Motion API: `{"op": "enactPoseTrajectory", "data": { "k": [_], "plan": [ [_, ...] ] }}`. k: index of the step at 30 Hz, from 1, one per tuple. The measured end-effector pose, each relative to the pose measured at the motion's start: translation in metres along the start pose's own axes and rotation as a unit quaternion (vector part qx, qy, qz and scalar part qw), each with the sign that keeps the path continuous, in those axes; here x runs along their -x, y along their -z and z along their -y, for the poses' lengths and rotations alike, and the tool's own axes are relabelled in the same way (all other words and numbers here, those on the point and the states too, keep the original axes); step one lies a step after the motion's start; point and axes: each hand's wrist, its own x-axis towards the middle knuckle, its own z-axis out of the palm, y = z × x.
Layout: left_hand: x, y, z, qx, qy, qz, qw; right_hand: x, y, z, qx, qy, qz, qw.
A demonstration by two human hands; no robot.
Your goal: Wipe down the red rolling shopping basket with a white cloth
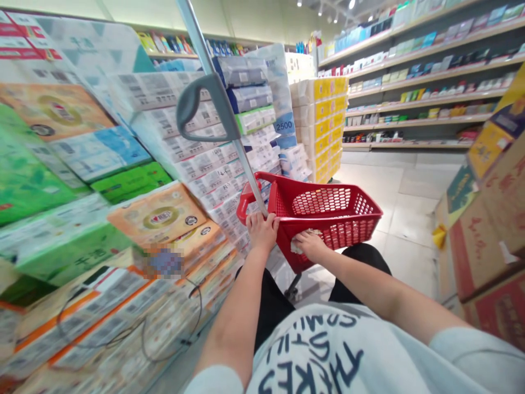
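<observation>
A red plastic shopping basket with a perforated wall stands between my knees. From its near left end rises a metal pole with a grey loop handle. My left hand is closed over the basket's rim, right beside the foot of the pole. A crumpled pale cloth lies under my right hand, whose fingers are closed on it and press it against the outer side wall. The basket's visible inside shows no goods.
Stacked tissue packs crowd the left side, with a loose cable hanging over the lower ones. Cardboard boxes rise close on the right. Stocked shelves line the back beyond the tiled floor.
</observation>
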Motion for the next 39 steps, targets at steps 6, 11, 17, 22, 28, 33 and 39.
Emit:
{"op": "enactPoseTrajectory", "data": {
  "k": [6,11,17,22,28,33,39],
  "plan": [
    [0.0,0.003,-0.001,-0.011,-0.009,0.005,1.0,0.001,0.004,-0.004,-0.003,0.011,-0.074,0.997],
    [0.001,0.002,-0.001,0.002,-0.005,0.002,1.0,0.008,0.0,-0.009,0.011,0.002,-0.019,1.0],
    [0.0,0.002,0.0,0.025,-0.002,0.002,1.0,0.007,0.001,-0.013,0.007,-0.01,-0.079,0.997],
    [0.0,0.003,0.0,0.028,-0.002,0.01,1.0,0.012,-0.001,-0.013,0.001,-0.037,-0.053,0.998],
    [0.0,0.006,-0.001,0.004,-0.006,0.016,1.0,0.014,0.003,-0.022,0.0,-0.026,-0.057,0.998],
    [-0.001,0.005,0.0,-0.009,-0.01,0.016,1.0,0.012,0.009,-0.018,-0.018,-0.034,-0.082,0.996],
    [-0.001,0.002,0.004,-0.013,-0.012,0.007,1.0,-0.017,0.026,-0.017,-0.09,-0.038,-0.222,0.97]
  ]
}}
